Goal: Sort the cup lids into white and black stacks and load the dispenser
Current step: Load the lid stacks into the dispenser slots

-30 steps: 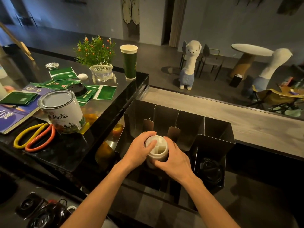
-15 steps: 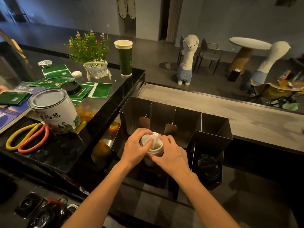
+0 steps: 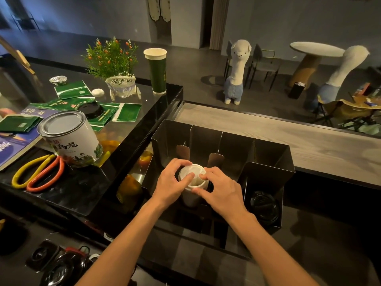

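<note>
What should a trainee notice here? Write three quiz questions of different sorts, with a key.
1. True or false: the left hand and the right hand both hold the white lid stack in the dispenser.
2. Where do the black lids inside the dispenser lie? A) in its far-left slot B) in its front-right compartment C) on top of the white lid stack
3. Fill the gap: the scissors lie on the counter beside the ___.
Key: 1 true; 2 B; 3 tea tin.
</note>
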A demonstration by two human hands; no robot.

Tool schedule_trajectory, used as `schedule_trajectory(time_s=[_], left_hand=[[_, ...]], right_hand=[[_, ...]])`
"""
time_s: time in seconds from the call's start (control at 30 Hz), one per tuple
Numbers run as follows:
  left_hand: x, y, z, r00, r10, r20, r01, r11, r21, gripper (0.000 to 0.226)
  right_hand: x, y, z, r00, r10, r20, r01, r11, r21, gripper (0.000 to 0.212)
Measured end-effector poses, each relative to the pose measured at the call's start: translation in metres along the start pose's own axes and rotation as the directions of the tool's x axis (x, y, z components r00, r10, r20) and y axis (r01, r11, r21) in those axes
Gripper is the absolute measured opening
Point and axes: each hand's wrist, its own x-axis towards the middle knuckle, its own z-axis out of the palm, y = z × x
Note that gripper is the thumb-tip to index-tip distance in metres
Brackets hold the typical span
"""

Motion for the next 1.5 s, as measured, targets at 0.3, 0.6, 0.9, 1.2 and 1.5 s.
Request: schedule_trajectory(time_s=[0.3,0.6,0.9,1.2,1.5], left_hand=[[-0.008,0.012,0.001,0.998,0.062,0.003,-0.062,0.989,0.137,0.039],[-0.011,0.012,0.002,0.988,0.047,0.145,-0.058,0.995,0.075,0.052],[-0.005,0.016,0.007,0.962,0.106,0.252,-0.203,0.893,0.401,0.066],[-0.008,0.023,0.02,0.993,0.081,0.084,-0.111,0.874,0.472,0.067],[-0.004,0.025,0.022,0.986,0.094,0.136,-0.15,0.86,0.488,0.064]], right_hand=[[-0.009,-0.004,0.0,1.0,-0.002,0.03,0.002,1.0,-0.014,0.051],[-0.021,0.0,0.006,1.0,-0.004,-0.014,0.004,1.0,-0.03,0.038],[-0.027,0.012,-0.017,1.0,0.02,-0.003,-0.02,0.999,0.033,0.05],[-0.028,0.028,-0.022,0.969,0.144,0.202,-0.084,0.956,-0.279,0.063],[-0.006,0.033,-0.045,0.917,0.122,0.38,0.049,0.911,-0.411,0.076]])
